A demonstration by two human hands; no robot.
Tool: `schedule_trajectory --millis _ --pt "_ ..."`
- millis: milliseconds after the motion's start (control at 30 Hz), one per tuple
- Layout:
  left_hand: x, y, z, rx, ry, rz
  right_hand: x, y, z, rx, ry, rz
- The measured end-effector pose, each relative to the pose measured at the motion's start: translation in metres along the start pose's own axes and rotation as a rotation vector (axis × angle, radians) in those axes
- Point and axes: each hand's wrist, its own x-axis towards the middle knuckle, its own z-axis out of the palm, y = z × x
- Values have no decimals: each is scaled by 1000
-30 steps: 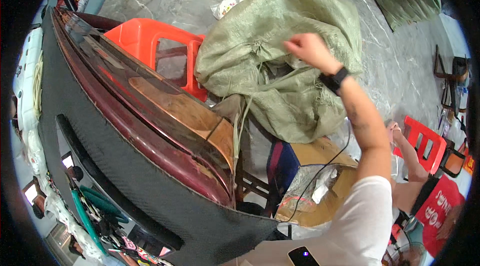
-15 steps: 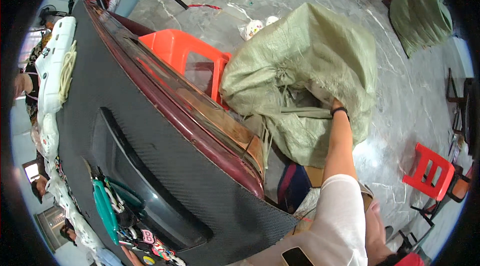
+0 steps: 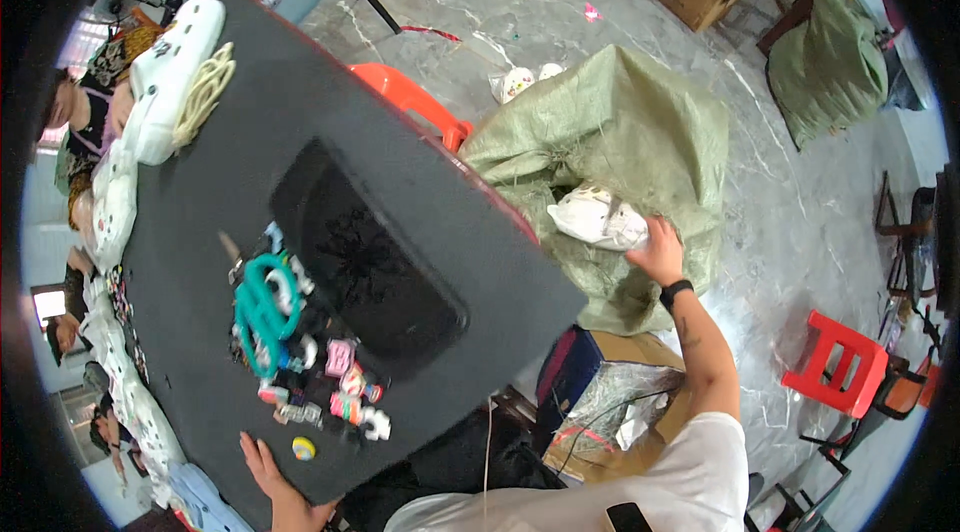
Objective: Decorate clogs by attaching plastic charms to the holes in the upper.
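Observation:
Over the mouth of a green woven sack (image 3: 650, 112), my right hand (image 3: 660, 250) grips one end of a white clog bundle (image 3: 600, 217), which seems wrapped in clear plastic. My left hand (image 3: 268, 477) lies at the near edge of the dark table (image 3: 220, 332), fingers stretched and holding nothing. Close to it are a small yellow and blue round charm (image 3: 303, 448) and a pile of colourful shoe charms (image 3: 345, 382). Teal-handled pliers (image 3: 265, 317) rest on that pile, beside a black tray (image 3: 370, 252).
A row of white clogs (image 3: 175, 82) lines the table's far left side, with other people beyond. An orange-red stool (image 3: 415, 102) stands between table and sack. An open carton (image 3: 640, 382) sits below the sack; a red stool (image 3: 835, 362) is at right.
My right hand has come up out of the sack with the white clog bundle. The view has shifted, showing more of the tabletop and my left hand.

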Motion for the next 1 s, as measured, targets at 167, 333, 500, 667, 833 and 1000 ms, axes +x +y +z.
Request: schedule_trajectory --millis 167,333,500,667,833,1000 --pt "4 18 -8 38 -31 -3 -60 -41 -42 362 114 185" --pt "5 23 -3 63 -4 -29 -105 -79 -139 821 202 285" --pt "-5 13 -1 4 105 33 -172 -141 -251 931 331 305" --pt "-33 13 4 -201 223 144 -249 -216 -313 1061 272 172" --pt "-105 30 -17 -624 63 749 -312 -339 -355 1375 -56 108" --pt "-150 -27 -31 -813 115 749 -305 -474 -367 1344 -389 -16"
